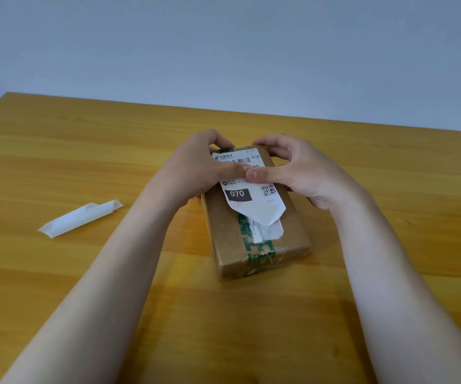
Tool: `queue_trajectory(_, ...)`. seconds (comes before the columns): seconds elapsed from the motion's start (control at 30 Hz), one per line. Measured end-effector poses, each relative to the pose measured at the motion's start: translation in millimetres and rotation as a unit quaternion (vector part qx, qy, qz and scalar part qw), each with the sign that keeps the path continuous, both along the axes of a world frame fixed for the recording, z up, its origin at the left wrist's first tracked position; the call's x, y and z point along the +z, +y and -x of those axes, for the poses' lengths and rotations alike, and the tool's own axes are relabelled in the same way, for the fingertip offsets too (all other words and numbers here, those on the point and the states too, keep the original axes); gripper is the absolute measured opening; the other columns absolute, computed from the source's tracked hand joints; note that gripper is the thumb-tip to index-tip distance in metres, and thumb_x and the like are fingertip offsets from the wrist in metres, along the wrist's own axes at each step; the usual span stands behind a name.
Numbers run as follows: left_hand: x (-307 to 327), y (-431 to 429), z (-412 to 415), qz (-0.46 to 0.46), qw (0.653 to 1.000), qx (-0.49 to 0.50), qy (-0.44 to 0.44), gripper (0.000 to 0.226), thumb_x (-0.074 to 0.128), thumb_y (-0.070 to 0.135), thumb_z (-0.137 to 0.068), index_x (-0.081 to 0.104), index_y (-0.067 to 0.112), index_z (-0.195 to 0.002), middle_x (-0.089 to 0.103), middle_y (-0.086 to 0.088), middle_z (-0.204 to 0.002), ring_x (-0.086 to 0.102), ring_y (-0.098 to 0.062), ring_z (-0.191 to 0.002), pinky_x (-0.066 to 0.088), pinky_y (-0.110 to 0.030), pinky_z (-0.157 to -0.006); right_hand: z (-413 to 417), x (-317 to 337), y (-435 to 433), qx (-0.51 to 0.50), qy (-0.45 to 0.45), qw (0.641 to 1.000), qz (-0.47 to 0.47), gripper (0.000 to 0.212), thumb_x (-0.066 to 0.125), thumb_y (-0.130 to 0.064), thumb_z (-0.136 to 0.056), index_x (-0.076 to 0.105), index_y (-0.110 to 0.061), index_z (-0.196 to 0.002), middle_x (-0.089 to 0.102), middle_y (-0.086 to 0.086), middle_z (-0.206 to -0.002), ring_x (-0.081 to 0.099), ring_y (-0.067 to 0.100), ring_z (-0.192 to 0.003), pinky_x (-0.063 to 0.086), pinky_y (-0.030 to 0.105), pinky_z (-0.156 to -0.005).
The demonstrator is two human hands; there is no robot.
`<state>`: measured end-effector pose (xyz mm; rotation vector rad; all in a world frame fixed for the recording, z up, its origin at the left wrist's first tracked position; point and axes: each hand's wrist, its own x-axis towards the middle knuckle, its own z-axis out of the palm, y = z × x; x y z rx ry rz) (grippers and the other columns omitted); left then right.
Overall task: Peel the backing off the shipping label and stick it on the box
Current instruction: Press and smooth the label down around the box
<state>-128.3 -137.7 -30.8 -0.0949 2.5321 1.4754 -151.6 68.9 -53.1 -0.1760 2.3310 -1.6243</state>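
Observation:
A brown cardboard box with green tape lies on the wooden table. A white shipping label with a barcode, a QR code and "070" lies on its top face; its near end curls up off the box. My left hand grips the box's far left side, thumb pressing the label's middle. My right hand grips the far right side, its thumb pressing the label beside the left thumb. The peeled backing paper lies rolled on the table to the left.
The wooden table stretches wide around the box, its far edge meeting a plain pale wall. An older torn white sticker and green tape show on the box under the label's near end.

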Motion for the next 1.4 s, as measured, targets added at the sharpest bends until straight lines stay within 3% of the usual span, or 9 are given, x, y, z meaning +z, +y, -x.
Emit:
queue_trajectory(0.2, -2, 1, 2, 0.022, 1.000, 0.006, 0.001, 0.036, 0.086, 0.043, -0.080, 0.065, 0.024, -0.102, 0.073, -0.002, -0.099, 0.075, -0.029, -0.086, 0.060, -0.061, -0.075, -4, 7, -4, -0.008, -0.005, 1.000, 0.001, 0.068, 0.096, -0.038, -0.066, 0.070, -0.025, -0.127, 0.078, -0.009, -0.121, 0.078, 0.010, -0.096, 0.059, 0.029, -0.074)
queue_trajectory(0.3, -4, 1, 3, 0.019, 1.000, 0.007, 0.000, 0.035, 0.086, 0.044, -0.080, 0.065, 0.022, -0.099, 0.074, -0.004, -0.096, 0.075, -0.031, -0.086, 0.058, -0.049, -0.066, -5, 8, -5, -0.015, -0.009, 1.000, -0.005, 0.053, 0.095, -0.031, -0.075, 0.072, -0.024, -0.123, 0.080, -0.010, -0.112, 0.077, 0.007, -0.086, 0.057, 0.027, -0.066)
queue_trajectory(0.47, -5, 1, 3, 0.022, 1.000, 0.004, 0.001, 0.036, 0.084, 0.047, -0.081, 0.066, 0.020, -0.095, 0.075, -0.006, -0.096, 0.069, -0.023, -0.072, 0.050, -0.042, -0.061, -6, 8, -6, -0.024, -0.008, 1.000, -0.013, 0.042, 0.094, -0.031, -0.077, 0.073, -0.023, -0.113, 0.082, -0.003, -0.108, 0.078, 0.012, -0.089, 0.058, 0.027, -0.063)
queue_trajectory(0.67, -4, 3, 1, 0.041, 0.999, 0.004, 0.017, 0.035, 0.081, 0.049, -0.084, 0.066, 0.019, -0.091, 0.076, -0.004, -0.092, 0.073, -0.028, -0.081, 0.060, -0.059, -0.074, -6, 8, -7, -0.025, -0.011, 1.000, -0.002, 0.038, 0.092, -0.031, -0.078, 0.073, -0.018, -0.108, 0.083, -0.002, -0.099, 0.077, 0.006, -0.080, 0.056, 0.025, -0.056)
queue_trajectory(0.93, -5, 4, 2, 0.061, 0.998, 0.010, 0.021, 0.032, 0.074, 0.049, -0.090, 0.064, 0.019, -0.088, 0.077, -0.003, -0.093, 0.073, -0.027, -0.083, 0.060, -0.050, -0.070, -6, 7, -8, -0.035, -0.008, 0.999, 0.018, 0.023, 0.087, -0.028, -0.086, 0.073, -0.014, -0.097, 0.082, -0.004, -0.081, 0.074, 0.006, -0.068, 0.055, 0.025, -0.051)
queue_trajectory(1.13, -8, 4, 5, 0.061, 0.998, 0.008, 0.026, 0.032, 0.073, 0.049, -0.092, 0.061, 0.023, -0.079, 0.073, -0.001, -0.086, 0.064, -0.020, -0.069, 0.048, -0.037, -0.062, -5, 4, -10, -0.053, 0.003, 0.998, 0.013, 0.016, 0.080, -0.023, -0.095, 0.070, -0.015, -0.085, 0.077, -0.004, -0.074, 0.066, 0.007, -0.059, 0.053, 0.025, -0.047)
queue_trajectory(1.23, -9, 5, 6, 0.056, 0.997, 0.025, 0.040, 0.023, 0.072, 0.047, -0.093, 0.068, 0.025, -0.087, 0.072, 0.004, -0.091, 0.066, -0.016, -0.077, 0.051, -0.033, -0.069, -4, 5, -11, -0.068, 0.008, 0.998, 0.004, 0.010, 0.076, -0.023, -0.098, 0.073, -0.017, -0.092, 0.078, -0.003, -0.083, 0.068, 0.009, -0.065, 0.056, 0.028, -0.051)
queue_trajectory(1.3, -7, 6, 6, 0.039, 0.995, 0.060, 0.063, 0.021, 0.070, 0.047, -0.094, 0.072, 0.028, -0.103, 0.071, 0.005, -0.108, 0.068, -0.012, -0.092, 0.056, -0.036, -0.080, -2, 6, -10, -0.094, 0.017, 0.995, 0.018, 0.008, 0.072, -0.025, -0.101, 0.074, -0.021, -0.108, 0.080, -0.007, -0.096, 0.072, 0.008, -0.075, 0.059, 0.031, -0.063)
queue_trajectory(1.4, -1, 7, 5, -0.013, 0.994, 0.082, 0.065, 0.040, 0.074, 0.048, -0.092, 0.067, 0.030, -0.127, 0.060, 0.007, -0.129, 0.062, -0.009, -0.111, 0.052, -0.029, -0.081, 0, 8, -9, -0.096, 0.024, 0.993, 0.063, 0.041, 0.076, -0.035, -0.095, 0.067, -0.026, -0.135, 0.077, -0.013, -0.121, 0.074, 0.008, -0.108, 0.059, 0.037, -0.095)
